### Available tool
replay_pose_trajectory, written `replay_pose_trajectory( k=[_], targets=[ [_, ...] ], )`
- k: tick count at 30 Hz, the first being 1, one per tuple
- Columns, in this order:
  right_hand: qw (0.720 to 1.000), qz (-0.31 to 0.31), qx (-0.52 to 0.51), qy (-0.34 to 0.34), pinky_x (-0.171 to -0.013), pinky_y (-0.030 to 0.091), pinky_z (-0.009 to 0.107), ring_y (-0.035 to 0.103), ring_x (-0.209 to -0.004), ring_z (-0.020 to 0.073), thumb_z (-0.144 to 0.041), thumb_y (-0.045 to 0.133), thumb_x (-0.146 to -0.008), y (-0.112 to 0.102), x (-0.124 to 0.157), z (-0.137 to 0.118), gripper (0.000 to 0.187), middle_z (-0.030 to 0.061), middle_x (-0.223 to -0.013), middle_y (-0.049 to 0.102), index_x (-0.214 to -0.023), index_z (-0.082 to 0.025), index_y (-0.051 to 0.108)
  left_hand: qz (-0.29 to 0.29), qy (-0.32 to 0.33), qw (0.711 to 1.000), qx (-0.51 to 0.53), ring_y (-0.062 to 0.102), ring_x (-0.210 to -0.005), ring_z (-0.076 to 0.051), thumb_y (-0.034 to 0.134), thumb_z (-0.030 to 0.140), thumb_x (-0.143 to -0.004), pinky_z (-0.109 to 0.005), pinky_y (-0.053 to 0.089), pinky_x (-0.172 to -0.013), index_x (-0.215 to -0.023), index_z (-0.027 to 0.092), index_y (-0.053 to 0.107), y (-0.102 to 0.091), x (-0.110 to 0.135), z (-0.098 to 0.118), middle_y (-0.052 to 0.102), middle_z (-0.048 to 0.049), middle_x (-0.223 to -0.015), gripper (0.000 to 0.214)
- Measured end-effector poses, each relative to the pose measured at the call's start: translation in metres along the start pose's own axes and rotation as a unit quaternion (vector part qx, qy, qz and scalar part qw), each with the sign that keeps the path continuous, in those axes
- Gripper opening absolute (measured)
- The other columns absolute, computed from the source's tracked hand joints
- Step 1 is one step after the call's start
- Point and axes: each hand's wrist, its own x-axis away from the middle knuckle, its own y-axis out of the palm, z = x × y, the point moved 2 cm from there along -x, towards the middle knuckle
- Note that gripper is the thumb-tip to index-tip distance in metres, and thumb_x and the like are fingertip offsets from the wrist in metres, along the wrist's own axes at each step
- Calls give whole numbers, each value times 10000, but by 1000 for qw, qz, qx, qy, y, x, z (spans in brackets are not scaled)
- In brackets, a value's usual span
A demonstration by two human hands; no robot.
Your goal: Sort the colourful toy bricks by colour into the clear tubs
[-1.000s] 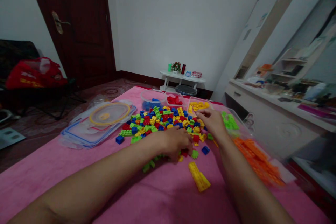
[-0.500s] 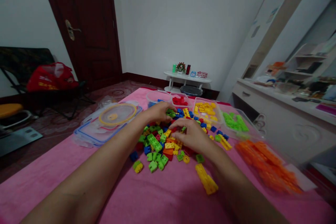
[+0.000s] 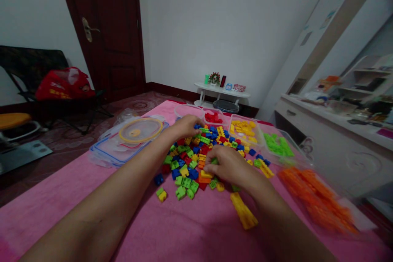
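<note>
A heap of small plastic building bricks (image 3: 192, 163) in green, yellow, blue, red and orange lies on the pink cloth (image 3: 184, 229). My left hand (image 3: 188, 126) is at the heap's far side, fingers curled down by blue and green bricks; whatever it grips is hidden. On the heap's near right, my right hand (image 3: 230, 163) is closed around a green brick (image 3: 214, 160), partly covered by its fingers. Its fingertips come down beside a yellow brick (image 3: 206, 174). Nearer me lies a long yellow piece (image 3: 244, 211).
Behind the heap stand clear containers with red bricks (image 3: 213, 118) and yellow bricks (image 3: 245, 129). To the right are green bricks (image 3: 278, 145) and orange bricks (image 3: 316, 198) in clear containers. Stacked lids (image 3: 118, 151) lie at left.
My left hand has moved slightly away, toward the far containers. My right hand has come down and nearer me. A long green brick on the heap's near side no longer shows there.
</note>
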Motion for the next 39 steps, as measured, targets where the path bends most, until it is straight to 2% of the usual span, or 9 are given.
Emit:
replay_pose_trajectory(
  k=[5,10,14,17,20,25,31,35,39],
  targets=[
    [991,108,-51,55,-652,423,279,616,-714,186,-275,637,-732,-20,-2,29,112,28,-739,696,-653,-223,696,-68,-50,994,-65,633,-900,-218,733,260,-617,-253,450,-758,-1005,222,718,-1,5,4,711,-54,-1005,390],
    [971,187,-129,73,-750,460,318,638,-785,198,-247,613,-724,-23,-5,40,96,34,-811,709,-706,-211,700,-29,-93,992,-80,619,-827,-204,700,216,-628,-253,434,-690,-871,228,728,-1,4,3,706,-43,-877,245],
    [953,226,-184,86,-700,493,306,647,-757,192,-270,607,-727,-21,-5,43,188,44,-874,713,-861,-199,718,31,-74,983,163,584,-664,-159,654,305,-710,-252,445,-608,-905,135,688,-8,-1,16,635,-40,-693,261],
    [932,235,-262,88,-536,494,273,623,-577,148,-351,605,-753,-22,-4,42,392,51,-970,697,-1121,-222,649,3,-56,913,404,554,-580,-113,649,359,-735,-228,462,-554,-1064,123,598,-11,-1,37,580,6,-646,408],
    [916,192,-339,97,-434,468,259,565,-446,127,-394,620,-758,-22,-3,38,550,28,-794,687,-1272,-218,535,-12,-51,877,478,553,-587,-98,661,366,-738,-201,462,-529,-1076,130,569,-12,1,56,581,5,-681,422],
    [895,146,-417,62,-394,460,228,541,-433,109,-389,646,-755,-21,-1,31,572,-22,-656,626,-1289,-236,505,-48,-15,878,476,527,-575,-77,637,376,-755,-167,422,-495,-881,99,631,-9,1,66,596,-14,-698,304],
    [878,183,-434,87,-424,508,248,572,-427,129,-413,632,-759,-21,-2,26,503,-53,-527,581,-1214,-216,550,23,-23,900,436,500,-525,-75,632,453,-733,-165,386,-458,-763,107,631,-3,-3,65,569,5,-617,347],
    [880,243,-398,93,-436,527,250,592,-438,136,-457,626,-751,-31,1,35,388,-49,-516,582,-1045,-204,612,83,-50,915,391,526,-544,-91,553,469,-782,-180,409,-477,-803,122,638,5,-6,59,588,-3,-645,358],
    [833,372,-378,159,-464,551,259,622,-486,141,-468,662,-713,-56,10,85,388,-23,-599,614,-972,-187,599,97,-65,926,360,557,-575,-106,553,437,-777,-192,429,-494,-829,131,659,14,-9,48,633,-21,-692,327]
  ],
)
